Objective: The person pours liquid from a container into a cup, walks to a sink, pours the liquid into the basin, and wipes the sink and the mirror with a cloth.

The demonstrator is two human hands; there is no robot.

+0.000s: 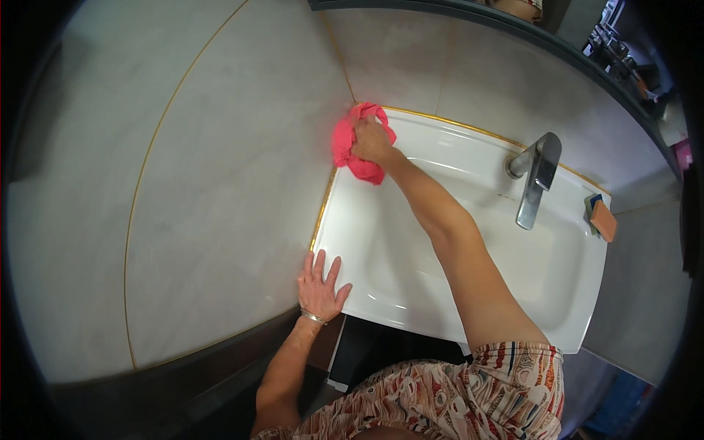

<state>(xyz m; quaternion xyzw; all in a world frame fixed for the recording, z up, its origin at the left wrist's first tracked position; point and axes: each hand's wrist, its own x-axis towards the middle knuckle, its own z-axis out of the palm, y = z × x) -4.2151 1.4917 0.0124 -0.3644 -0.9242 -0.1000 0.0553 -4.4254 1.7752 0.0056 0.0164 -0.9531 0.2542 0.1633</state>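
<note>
A bright pink cloth [369,171] is bunched under my right hand [372,139] at the far left corner of a white washbasin [411,312]. The fingers of that hand press into the cloth, and its folds partly hide them. My left hand [317,290] lies flat with fingers spread on the basin's near left corner, beside the tiled wall. It holds nothing. A bracelet circles the left wrist. My right forearm reaches across the bowl and covers part of it.
A chrome tap [537,176] rises from the basin's back rim. An orange bar-shaped piece [603,221] rests at the right edge with a darker piece beside it. Grey marbled tiles [220,183] with gold joints border the left and back. A dark-framed mirror [469,13] hangs above.
</note>
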